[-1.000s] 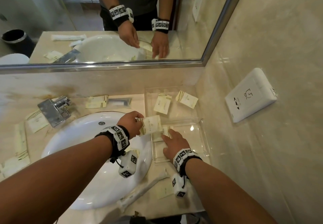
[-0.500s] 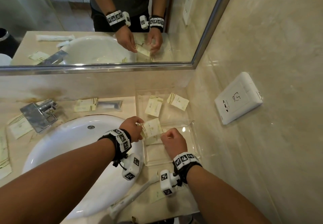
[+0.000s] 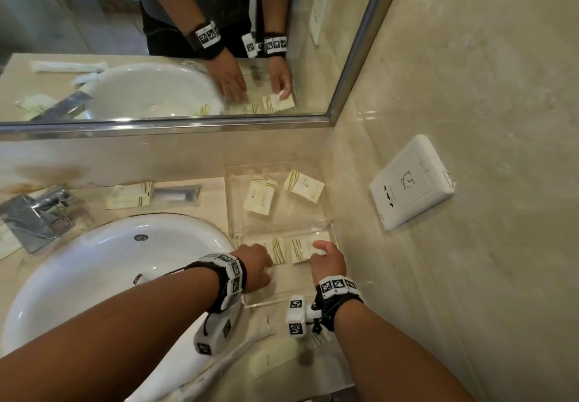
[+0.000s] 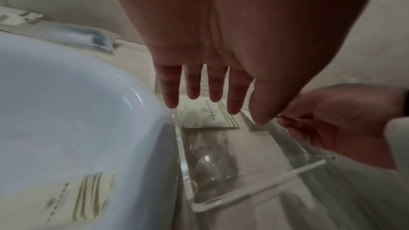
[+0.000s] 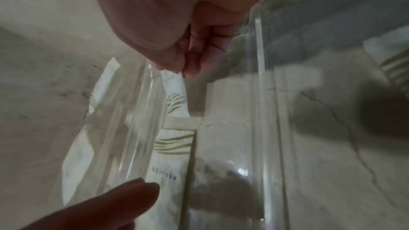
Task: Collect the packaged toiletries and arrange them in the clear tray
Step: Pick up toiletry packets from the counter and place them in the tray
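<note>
Packaged toiletries, two flat cream sachets w/ green stripes, lay side by side at the far end of the clear acrylic tray (image 3: pixel 260 303), which sat on the beige marble counter (image 3: pixel 188 188) btwn the white oval basin (image 3: pixel 103 270) and the right wall. The left hand (image 3: pixel 255 271) hovered over the left sachet (image 3: pixel 279 252) w/ fingers (image 4: pixel 192 85) straight and slightly spread (touching or not, can't tell). The right hand (image 3: pixel 326 263) pinched the edge of the right sachet (image 3: pixel 299 249) btwn thumb and curled fingers (image 5: pixel 199 48). Two more cream sachets (image 3: pixel 260 196) showed beyond the tray, by the backsplash (real or reflection, unclear). Other bits: chrome tap (image 3: pixel 39 213) at left, white wall socket (image 3: pixel 410 182) at right, a long white wrapped item (image 3: pixel 238 357) on the near counter edge.
</note>
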Motion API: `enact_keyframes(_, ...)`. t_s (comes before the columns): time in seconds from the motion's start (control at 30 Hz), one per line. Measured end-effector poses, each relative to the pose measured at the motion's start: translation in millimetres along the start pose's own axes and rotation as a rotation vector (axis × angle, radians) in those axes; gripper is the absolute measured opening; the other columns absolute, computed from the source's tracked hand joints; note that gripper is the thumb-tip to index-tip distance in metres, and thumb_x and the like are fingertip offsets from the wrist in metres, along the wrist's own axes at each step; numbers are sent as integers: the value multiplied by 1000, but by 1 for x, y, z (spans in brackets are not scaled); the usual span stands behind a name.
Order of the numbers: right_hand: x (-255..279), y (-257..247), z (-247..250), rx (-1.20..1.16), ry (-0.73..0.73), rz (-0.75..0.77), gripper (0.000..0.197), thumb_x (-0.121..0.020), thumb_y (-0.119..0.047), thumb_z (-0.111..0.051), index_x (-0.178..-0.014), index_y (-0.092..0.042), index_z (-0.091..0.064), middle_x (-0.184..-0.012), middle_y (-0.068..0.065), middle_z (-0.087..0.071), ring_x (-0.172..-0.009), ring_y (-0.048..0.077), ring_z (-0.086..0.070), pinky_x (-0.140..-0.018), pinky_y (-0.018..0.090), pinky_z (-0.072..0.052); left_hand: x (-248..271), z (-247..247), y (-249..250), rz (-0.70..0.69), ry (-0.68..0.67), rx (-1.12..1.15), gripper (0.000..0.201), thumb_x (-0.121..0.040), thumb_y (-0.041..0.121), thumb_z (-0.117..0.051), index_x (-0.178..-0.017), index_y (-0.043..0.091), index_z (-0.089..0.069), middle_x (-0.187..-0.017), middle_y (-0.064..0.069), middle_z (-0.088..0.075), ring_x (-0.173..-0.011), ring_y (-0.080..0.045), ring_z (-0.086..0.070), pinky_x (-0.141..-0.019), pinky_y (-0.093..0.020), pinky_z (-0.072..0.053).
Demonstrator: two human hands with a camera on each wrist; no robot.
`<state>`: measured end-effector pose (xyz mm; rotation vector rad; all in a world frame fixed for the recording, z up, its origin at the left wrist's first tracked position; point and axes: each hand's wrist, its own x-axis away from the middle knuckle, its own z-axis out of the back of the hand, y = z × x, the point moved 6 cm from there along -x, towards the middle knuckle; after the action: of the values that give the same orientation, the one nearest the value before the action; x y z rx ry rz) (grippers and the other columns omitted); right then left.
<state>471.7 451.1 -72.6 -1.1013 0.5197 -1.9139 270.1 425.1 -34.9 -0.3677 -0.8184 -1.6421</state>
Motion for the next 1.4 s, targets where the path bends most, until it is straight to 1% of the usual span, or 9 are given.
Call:
enact_keyframes(0.1,-6,4,-7,155,-64,20,39,-96,-10,-46,-124,-32,-62,-102,-8,-62,-72,4,-60,-54,17,-44,-5,-8,1,-40,-79,-137,52,-92,42,-52,-141,27,-49,-157,0,-29,-139,-27,-34,-113,-44,-33)
enact_keyframes(0.17,-8,5,-15,257,-117,47,42,-97,-16,-46,-133,-34,-59,-117,-4,-64,-87,11,-64,-72,25,-54,-7,-13,2,-55,-108,-195,55,-92,43,-52,-144,28,-45,-161,1,-21,-142,-27,-27,-114,-45,-30)
enact_keyframes(0.23,-8,2,-20,396,-179,78,47,-98,-19,-43,-140,-37,-54,-138,1,-53,-109,18,-61,-90,29,-52,-9,-17,1,-49,-134,-220,57,-92,43,-51,-146,28,-42,-161,0,-18,-143,-28,-23,-115,-46,-29)
enact_keyframes(0.37,-6,-6,-20,548,-205,131,55,-95,-11,-42,-138,-43,-56,-159,-3,-19,-138,16,-39,-107,28,-41,-10,-20,-3,-47,-132,-216,61,-89,41,-54,-147,25,-41,-161,-1,-17,-143,-27,-21,-113,-46,-31)
enact_keyframes(0.47,3,-6,-17,652,-137,149,57,-92,-17,-48,-141,-46,-48,-166,-8,-1,-150,20,-15,-116,37,-31,-10,-23,-2,-64,-119,-239,61,-88,40,-55,-145,24,-42,-161,0,-16,-144,-27,-19,-113,-46,-33)
enact_keyframes(0.53,10,-11,-19,785,-99,252,59,-91,-24,-51,-145,-44,-40,-166,-2,-2,-150,25,-10,-118,44,-28,-11,-22,-1,-83,-100,-258,60,-87,39,-54,-145,26,-43,-162,1,-14,-146,-29,-15,-113,-47,-33)
enact_keyframes(0.7,23,-13,-38,947,-185,496,51,-92,-23,-49,-142,-35,-50,-165,3,-18,-148,26,-19,-115,43,-31,-12,-19,1,-94,-103,-293,60,-89,35,-51,-147,30,-37,-163,5,-8,-150,-28,-7,-114,-48,-30)
enact_keyframes(0.93,22,-7,-52,1052,-260,470,68,-89,-21,-51,-152,-35,-28,-167,6,-4,-152,30,-7,-118,46,-26,-13,-24,-5,-82,-103,-302,65,-87,36,-56,-147,17,-36,-161,3,-14,-142,-24,-23,-107,-45,-40)
enact_keyframes(1.4,21,-10,-47,1042,-278,453,67,-89,-25,-52,-151,-40,-30,-167,3,-4,-152,29,-6,-118,45,-26,-13,-18,-16,-103,-16,-210,74,-84,47,-58,-147,16,-37,-162,3,-12,-147,-24,-17,-112,-44,-35)
